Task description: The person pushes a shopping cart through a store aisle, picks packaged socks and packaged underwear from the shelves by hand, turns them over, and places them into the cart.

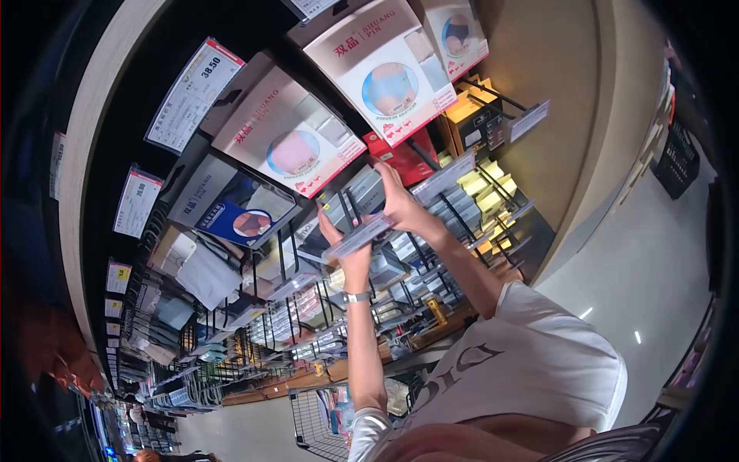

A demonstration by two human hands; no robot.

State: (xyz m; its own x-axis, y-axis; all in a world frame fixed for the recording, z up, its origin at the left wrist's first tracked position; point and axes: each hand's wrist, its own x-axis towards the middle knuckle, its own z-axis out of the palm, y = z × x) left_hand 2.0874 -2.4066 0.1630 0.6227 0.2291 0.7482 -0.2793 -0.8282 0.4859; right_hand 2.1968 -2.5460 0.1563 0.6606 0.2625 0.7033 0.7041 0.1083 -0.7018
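A grey packaged box (363, 191) hangs among the hooks of the display rack, between my two hands. My left hand (350, 258), with a band at the wrist, grips its near left side, fingers pointing up. My right hand (404, 206) grips the other side, thumb and fingers along its edge. A clear price-tag holder (360, 236) on the hook's end sits in front of the box, between my hands. Just above hang a pink underwear box (281, 135) and a larger underwear box (381, 77). A red package (404, 158) hangs right behind my right hand.
A blue-grey underwear box (231, 202) and price cards (196, 94) are on the left. Yellow-and-black boxes (473, 123) hang on the right beside a curved panel (593, 115). Metal hooks with tag holders stick out. A shopping cart (314, 431) with goods stands below.
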